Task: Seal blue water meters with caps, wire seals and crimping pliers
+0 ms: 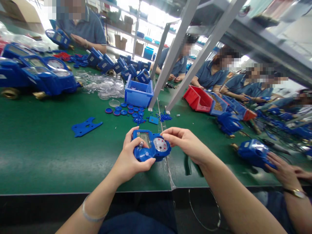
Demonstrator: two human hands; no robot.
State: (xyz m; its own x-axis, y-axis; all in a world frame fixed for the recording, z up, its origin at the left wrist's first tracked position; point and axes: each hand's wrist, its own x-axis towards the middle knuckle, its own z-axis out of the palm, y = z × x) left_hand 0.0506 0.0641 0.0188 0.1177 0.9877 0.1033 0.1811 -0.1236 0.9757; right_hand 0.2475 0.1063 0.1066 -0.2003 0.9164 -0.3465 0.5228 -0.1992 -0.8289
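Note:
My left hand (129, 159) is wrapped around a blue water meter housing (153, 155), holding it above the green table. The housing has a small display window and a round white dial with red marks. By the left index finger, a small shiny metallic piece (140, 145) shows; I cannot tell if it is held. Thumb and fingertips of my right hand (181, 139) are pinched together at the dial's upper right rim, and whatever they hold is hidden. Beyond the housing lie blue round caps (123, 112), tiny blue parts (139, 120) and a flat blue plate (153, 120).
A blue bin (138, 96) stands past the caps, beside clear plastic discs (107, 86). Assembled meters (41, 70) crowd the left. A flat blue bracket (86, 126) lies nearer. Metal posts (175, 55) rise mid-table. At right, a co-worker's hand (280, 165) touches another meter (255, 152).

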